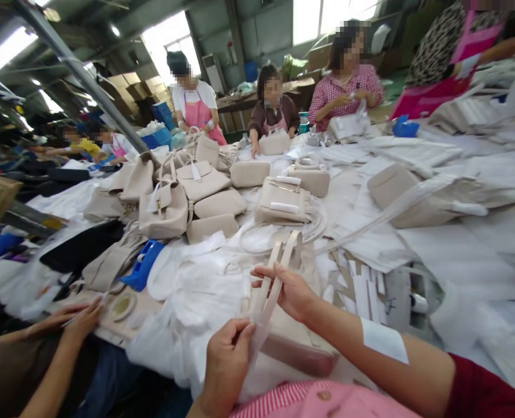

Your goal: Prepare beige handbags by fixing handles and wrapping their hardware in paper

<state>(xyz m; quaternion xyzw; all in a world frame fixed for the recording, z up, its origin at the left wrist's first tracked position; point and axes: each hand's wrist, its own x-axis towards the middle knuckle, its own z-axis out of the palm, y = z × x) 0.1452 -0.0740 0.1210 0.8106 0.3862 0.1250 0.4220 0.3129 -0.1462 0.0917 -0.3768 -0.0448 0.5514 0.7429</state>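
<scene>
A beige handbag (292, 342) lies in front of me at the table's near edge, its two handles (283, 255) rising up and away. My right hand (290, 290) is closed round the handles about halfway up. My left hand (226, 360) pinches a strip of thin clear wrapping (261, 325) that runs along the lower part of the handles. White tissue and plastic film (196, 290) are bunched to the left of the bag.
Several finished beige bags (187, 197) crowd the table's middle, with white paper sheets (457, 255) at the right. A blue tape dispenser (144, 264) sits left. A co-worker's hands (76, 319) rest at the near left. Other people work along the far side.
</scene>
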